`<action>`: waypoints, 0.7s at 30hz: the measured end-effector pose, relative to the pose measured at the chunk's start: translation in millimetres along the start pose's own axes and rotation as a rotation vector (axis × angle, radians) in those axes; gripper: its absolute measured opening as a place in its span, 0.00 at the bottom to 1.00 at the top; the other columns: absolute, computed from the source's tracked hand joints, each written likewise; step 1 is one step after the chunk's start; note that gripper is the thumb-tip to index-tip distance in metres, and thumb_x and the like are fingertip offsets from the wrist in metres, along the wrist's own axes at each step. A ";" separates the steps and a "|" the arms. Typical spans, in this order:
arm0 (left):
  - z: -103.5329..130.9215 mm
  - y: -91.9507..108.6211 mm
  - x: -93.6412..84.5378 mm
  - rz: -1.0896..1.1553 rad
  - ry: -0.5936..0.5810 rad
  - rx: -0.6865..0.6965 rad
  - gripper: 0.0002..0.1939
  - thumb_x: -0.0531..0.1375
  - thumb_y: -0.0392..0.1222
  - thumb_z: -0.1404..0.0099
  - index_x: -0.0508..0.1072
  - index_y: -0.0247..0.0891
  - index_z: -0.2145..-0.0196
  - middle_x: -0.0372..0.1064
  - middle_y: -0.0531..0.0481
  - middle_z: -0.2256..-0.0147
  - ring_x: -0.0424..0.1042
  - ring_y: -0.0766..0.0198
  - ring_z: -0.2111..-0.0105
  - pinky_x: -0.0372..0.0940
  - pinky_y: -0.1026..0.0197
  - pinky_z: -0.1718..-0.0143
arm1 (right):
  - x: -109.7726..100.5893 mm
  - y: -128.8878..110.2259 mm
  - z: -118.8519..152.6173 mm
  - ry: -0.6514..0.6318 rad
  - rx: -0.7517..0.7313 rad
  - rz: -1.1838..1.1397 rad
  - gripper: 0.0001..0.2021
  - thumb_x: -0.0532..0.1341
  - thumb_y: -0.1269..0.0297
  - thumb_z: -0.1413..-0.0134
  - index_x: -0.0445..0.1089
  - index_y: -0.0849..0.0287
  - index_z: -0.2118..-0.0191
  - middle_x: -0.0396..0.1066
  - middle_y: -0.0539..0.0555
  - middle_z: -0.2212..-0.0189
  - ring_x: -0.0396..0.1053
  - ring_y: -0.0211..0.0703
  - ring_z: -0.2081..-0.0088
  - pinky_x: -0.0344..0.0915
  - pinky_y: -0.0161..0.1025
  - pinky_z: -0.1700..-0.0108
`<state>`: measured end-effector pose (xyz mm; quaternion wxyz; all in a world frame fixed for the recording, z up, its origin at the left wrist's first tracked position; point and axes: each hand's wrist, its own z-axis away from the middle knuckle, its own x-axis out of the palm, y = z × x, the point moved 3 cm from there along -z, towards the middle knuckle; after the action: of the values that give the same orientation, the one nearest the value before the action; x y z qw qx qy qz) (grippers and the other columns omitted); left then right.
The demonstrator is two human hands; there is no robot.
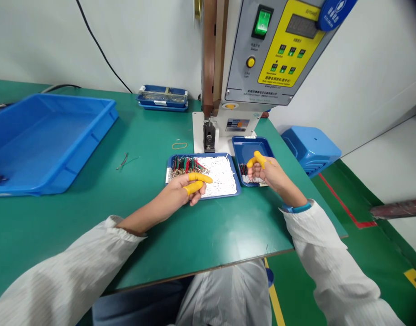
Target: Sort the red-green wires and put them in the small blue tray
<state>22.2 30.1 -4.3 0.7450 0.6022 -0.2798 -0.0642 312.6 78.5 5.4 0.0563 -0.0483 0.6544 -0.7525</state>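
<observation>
Green table [194,240]; grey machine [235,81] standing toward its back. Big blue bin [51,122] at left. Wider tray [214,196] before machine; narrower tray [251,145] just right of it. Person's left hand [180,189] over wider tray's near edge, right hand [270,171] over narrower tray; both thumb-forefinger gaps narrow, grip on anything cannot be told. Coloured wires [185,164] in wider tray's left part, white pieces [223,174] beside them.

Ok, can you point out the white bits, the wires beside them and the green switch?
White bits [222,174]: head view, middle of the heap.
Wires [186,164]: head view, middle of the coloured bunch.
Green switch [262,22]: head view, middle of the rocker.
</observation>
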 end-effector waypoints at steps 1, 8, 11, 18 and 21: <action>0.0 0.2 0.1 0.004 -0.001 0.004 0.13 0.66 0.42 0.35 0.77 0.32 0.55 0.69 0.50 0.71 0.64 0.72 0.79 0.54 0.67 0.79 | 0.5 1.3 -0.9 -0.007 0.002 0.020 0.28 0.66 0.34 0.47 0.73 0.59 0.69 0.73 0.55 0.76 0.73 0.42 0.76 0.74 0.41 0.68; -0.4 -0.3 -0.7 0.004 -0.009 0.020 0.13 0.66 0.43 0.35 0.78 0.33 0.56 0.69 0.50 0.71 0.63 0.71 0.79 0.55 0.67 0.80 | 0.8 4.8 -3.2 0.003 0.012 0.076 0.28 0.66 0.34 0.47 0.74 0.59 0.66 0.77 0.58 0.73 0.77 0.45 0.72 0.78 0.43 0.66; 0.3 0.3 0.0 0.000 -0.007 0.022 0.13 0.66 0.43 0.35 0.78 0.33 0.56 0.69 0.50 0.71 0.63 0.71 0.79 0.56 0.66 0.79 | -2.0 5.7 -2.9 -0.015 0.023 0.075 0.27 0.66 0.36 0.45 0.76 0.60 0.64 0.78 0.59 0.71 0.78 0.47 0.71 0.79 0.44 0.64; 0.6 1.6 0.8 -0.018 -0.011 0.027 0.12 0.66 0.44 0.34 0.78 0.33 0.57 0.69 0.49 0.70 0.63 0.71 0.79 0.55 0.66 0.78 | -3.4 2.2 -0.5 -0.066 0.055 0.024 0.27 0.64 0.37 0.42 0.77 0.61 0.63 0.78 0.59 0.70 0.79 0.47 0.68 0.78 0.43 0.61; 0.6 1.7 1.2 -0.023 -0.017 0.022 0.12 0.66 0.43 0.34 0.78 0.33 0.57 0.70 0.49 0.70 0.64 0.71 0.79 0.55 0.66 0.79 | -8.6 -5.7 1.7 -0.031 0.040 0.005 0.27 0.63 0.35 0.42 0.76 0.59 0.63 0.77 0.58 0.70 0.77 0.46 0.70 0.77 0.43 0.63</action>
<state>22.5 29.5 -2.2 0.7349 0.6132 -0.2797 -0.0750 321.2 78.9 11.3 0.0695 -0.0571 0.6383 -0.7645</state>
